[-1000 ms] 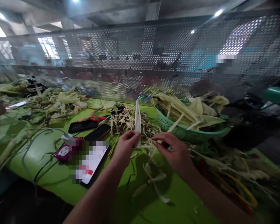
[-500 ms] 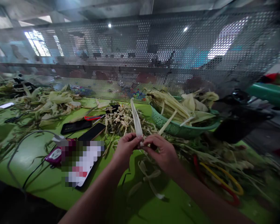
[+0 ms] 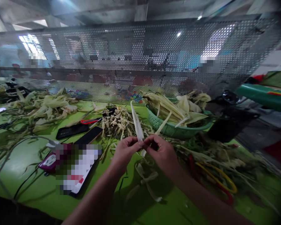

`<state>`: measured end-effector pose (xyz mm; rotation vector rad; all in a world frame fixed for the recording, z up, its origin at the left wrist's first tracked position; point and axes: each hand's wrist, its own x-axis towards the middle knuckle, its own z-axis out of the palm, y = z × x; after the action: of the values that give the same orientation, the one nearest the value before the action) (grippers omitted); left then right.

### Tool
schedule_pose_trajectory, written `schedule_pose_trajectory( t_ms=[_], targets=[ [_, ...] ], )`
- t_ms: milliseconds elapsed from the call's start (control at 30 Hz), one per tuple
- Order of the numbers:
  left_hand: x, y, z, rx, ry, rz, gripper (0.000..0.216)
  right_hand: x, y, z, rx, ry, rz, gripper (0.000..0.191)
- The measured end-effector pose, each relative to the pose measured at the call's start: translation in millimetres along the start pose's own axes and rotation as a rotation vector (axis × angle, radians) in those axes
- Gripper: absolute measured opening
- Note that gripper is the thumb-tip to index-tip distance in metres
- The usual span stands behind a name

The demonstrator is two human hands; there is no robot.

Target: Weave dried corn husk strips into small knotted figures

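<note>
A pale strip of corn husk (image 3: 136, 123) stands up from between my two hands, its narrow tip pointing away from me. My left hand (image 3: 124, 153) pinches its lower end between thumb and fingers. Right beside it, my right hand (image 3: 162, 153) is closed in a pinch at the same end, the fingertips of both hands almost touching. A short curl of husk hangs just below the fingers. On the green table (image 3: 100, 206) under my hands lies a knotted piece of husk (image 3: 148, 180) with several loose ends.
Past my hands sits a heap of small husk pieces (image 3: 119, 122). A green basket (image 3: 175, 129) holds dry husks. Left lie a red cutter (image 3: 91, 121), dark phones (image 3: 87, 137), a purple power bank (image 3: 51, 162) and cables. Red-and-yellow-handled tool (image 3: 216, 178) lies right. Perforated metal screen (image 3: 121, 56) stands behind.
The whole view has shifted a little, so most things appear farther left and slightly lower. Both hands keep their pinch on the husk strip; a curl below the fingers now shows more.
</note>
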<state>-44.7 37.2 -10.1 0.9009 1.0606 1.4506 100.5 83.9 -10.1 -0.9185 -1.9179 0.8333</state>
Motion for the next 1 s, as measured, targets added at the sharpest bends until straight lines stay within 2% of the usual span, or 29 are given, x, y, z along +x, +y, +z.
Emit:
schedule_pose_trajectory(
  t_ms=[167, 367, 600, 833, 1000],
  targets=[
    [3.5, -5.2, -1.9, 0.01, 0.05, -0.044, 0.034, -1.8, -4.0, 0.1, -0.039, -0.009, -0.014, 0.009],
    [6.1, -8.3, -6.5, -0.148, 0.089, -0.105, 0.03, -0.4, -4.7, -4.3, -0.042, -0.112, -0.164, 0.009],
    [4.5, -8.7, -7.0, -0.256, 0.087, -0.155, 0.028, 1.9, -5.5, -5.4, -0.06, -0.133, -0.3, 0.01],
    [3.9, -13.0, -6.6, -0.246, 0.049, -0.117, 0.028, 3.1, -5.8, -6.4, -0.051, -0.108, -0.255, 0.006],
    [3.9, -14.1, -7.2, -0.2, 0.017, -0.075, 0.024, 2.5, -4.0, -4.1, -0.075, -0.075, -0.142, 0.008]
  ],
)
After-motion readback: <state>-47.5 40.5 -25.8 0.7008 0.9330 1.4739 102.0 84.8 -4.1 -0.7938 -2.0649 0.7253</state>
